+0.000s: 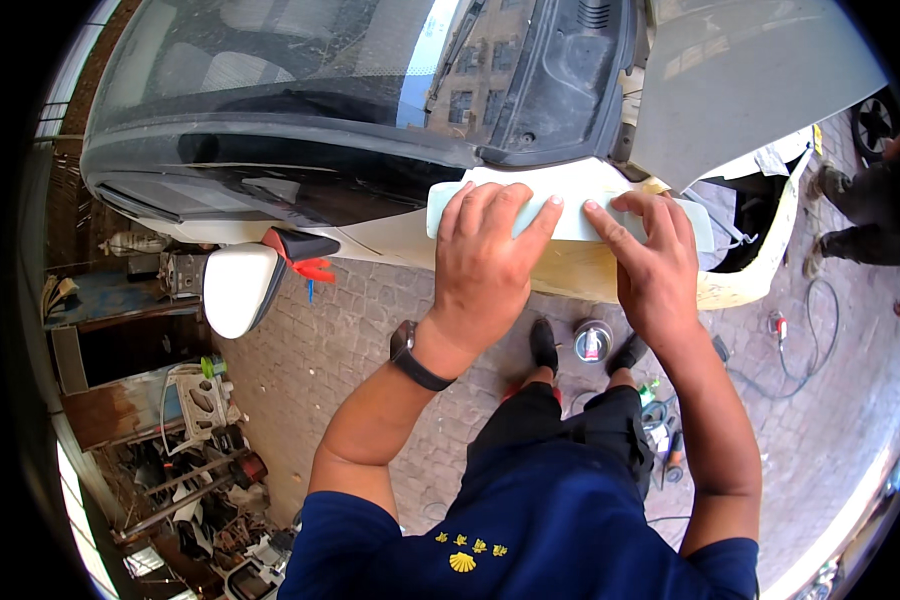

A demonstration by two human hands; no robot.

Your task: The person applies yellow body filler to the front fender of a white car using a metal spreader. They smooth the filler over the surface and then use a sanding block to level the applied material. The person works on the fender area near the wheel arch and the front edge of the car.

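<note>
A long, pale green sanding block [574,222] with rounded corners lies flat on the white car's front fender [570,277], which has yellowish patches. My left hand [485,255] grips its left part, with the fingers over the top and the thumb pointing inward. Toward the other end, my right hand [660,262] holds it the same way, and the two thumbs point at each other across a short gap. Both ends of the block stick out past my hands. The surface beneath the block is hidden.
Above the front end stands the raised hood [760,85]. A white side mirror [238,292] with red strips juts out at left. On the paving are a round tin [593,341] by my feet and a cable [813,365]. Another person's legs [860,215] show at far right. Scrap parts [195,480] fill the lower left.
</note>
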